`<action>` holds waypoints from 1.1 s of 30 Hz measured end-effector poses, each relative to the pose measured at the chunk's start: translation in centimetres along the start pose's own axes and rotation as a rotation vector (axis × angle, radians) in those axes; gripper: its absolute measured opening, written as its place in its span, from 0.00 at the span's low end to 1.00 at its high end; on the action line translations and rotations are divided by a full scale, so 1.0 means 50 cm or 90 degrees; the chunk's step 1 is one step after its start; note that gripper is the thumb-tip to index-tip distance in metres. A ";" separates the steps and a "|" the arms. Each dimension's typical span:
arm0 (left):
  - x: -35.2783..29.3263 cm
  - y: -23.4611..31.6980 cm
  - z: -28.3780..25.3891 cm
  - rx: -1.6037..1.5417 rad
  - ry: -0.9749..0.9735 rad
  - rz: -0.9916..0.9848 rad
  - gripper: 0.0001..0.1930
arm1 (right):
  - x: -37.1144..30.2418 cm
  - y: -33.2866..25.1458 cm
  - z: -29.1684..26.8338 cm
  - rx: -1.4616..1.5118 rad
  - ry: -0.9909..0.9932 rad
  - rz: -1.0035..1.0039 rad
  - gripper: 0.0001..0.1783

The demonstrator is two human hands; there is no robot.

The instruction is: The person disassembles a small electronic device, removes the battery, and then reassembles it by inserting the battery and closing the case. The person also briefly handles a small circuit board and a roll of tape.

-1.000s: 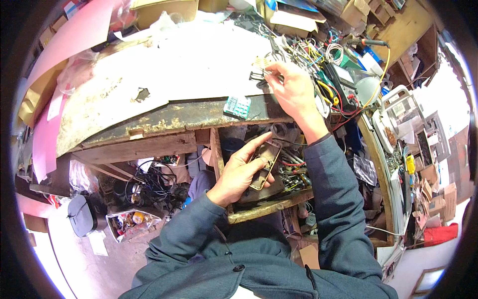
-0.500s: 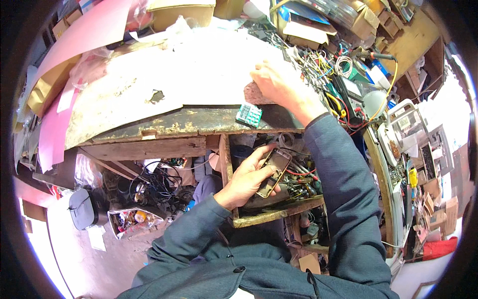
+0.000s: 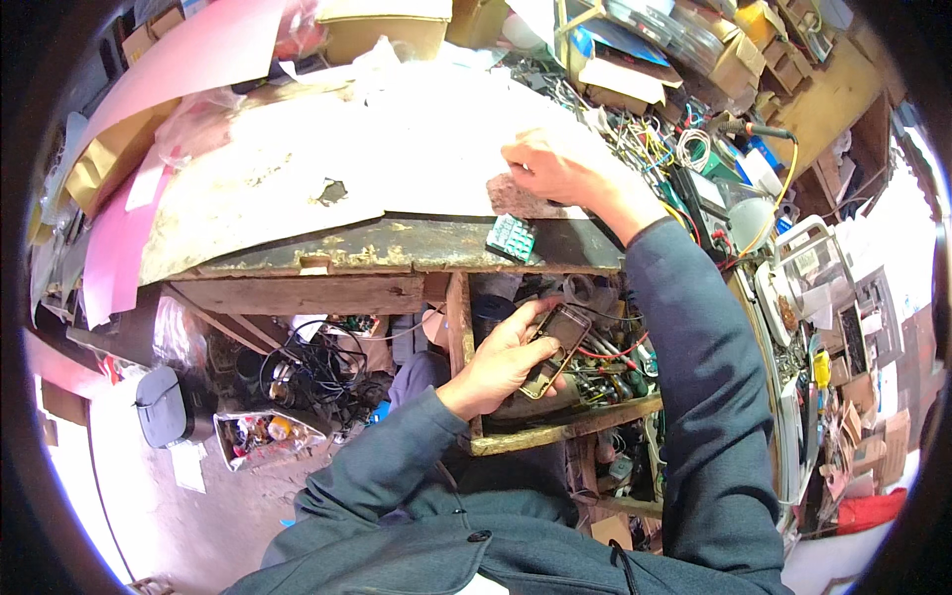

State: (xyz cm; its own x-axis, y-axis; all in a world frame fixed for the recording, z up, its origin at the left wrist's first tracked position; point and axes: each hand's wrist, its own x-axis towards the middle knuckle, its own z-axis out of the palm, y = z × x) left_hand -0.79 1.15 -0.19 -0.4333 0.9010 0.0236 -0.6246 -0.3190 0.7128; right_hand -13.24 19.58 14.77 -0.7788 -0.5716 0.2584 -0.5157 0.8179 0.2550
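My left hand [image 3: 501, 367] is wrapped round a dark-faced smartphone [image 3: 560, 349] with a gold-coloured edge, its thumb lying across the front. The phone is tilted above an open wooden drawer [image 3: 560, 433] full of tools and wires. Over the brightly lit worktop, my right hand [image 3: 565, 167] has its fingers curled together; whether anything small is between them is lost in the glare. Just below that hand lies a reddish-brown rough patch or block [image 3: 516, 196]. A small teal keypad-like piece [image 3: 512, 238] sits at the bench's front edge.
Tangled wires and tools [image 3: 635, 149] crowd the bench's right side, beside a soldering iron [image 3: 764, 130] on a yellow cord. Pink sheets [image 3: 188, 79] bend over the left end. On the floor stand a box of scraps [image 3: 270, 436] and a dark bin [image 3: 167, 407].
The whole view has shifted slightly, so the bench and drawer appear a little further right. My left hand keeps its hold on the smartphone; my right hand stays near the reddish-brown patch.
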 end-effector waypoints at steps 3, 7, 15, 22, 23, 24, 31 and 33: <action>-0.003 -0.001 0.000 -0.013 0.002 0.006 0.32 | 0.001 -0.016 -0.011 0.029 0.000 -0.030 0.06; -0.003 0.002 0.005 -0.013 -0.002 0.004 0.32 | -0.003 -0.014 0.003 0.002 -0.020 -0.068 0.06; -0.008 0.008 0.007 -0.008 -0.001 0.008 0.33 | 0.017 -0.028 0.006 -0.036 -0.137 0.043 0.07; -0.004 0.008 0.006 0.007 -0.003 0.016 0.32 | 0.026 -0.048 0.011 -0.154 0.095 -0.144 0.07; -0.004 0.005 0.005 0.011 0.002 0.020 0.32 | 0.032 -0.057 0.008 -0.193 0.100 -0.154 0.07; -0.006 0.005 0.006 0.008 0.001 0.019 0.32 | 0.032 -0.053 0.020 -0.205 0.068 -0.142 0.07; -0.006 0.002 0.007 -0.014 -0.014 0.016 0.32 | 0.025 -0.038 0.032 -0.248 -0.032 -0.140 0.03; -0.006 -0.001 0.003 -0.017 -0.012 0.015 0.32 | 0.025 -0.032 0.041 -0.292 0.006 -0.174 0.05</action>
State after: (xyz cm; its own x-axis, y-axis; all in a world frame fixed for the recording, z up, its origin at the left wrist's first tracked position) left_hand -0.53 0.93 -0.10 -0.4357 0.8986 0.0529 -0.6322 -0.3473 0.6926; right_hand -14.13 17.72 12.76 -0.6342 -0.7617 0.1330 -0.4882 0.5278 0.6950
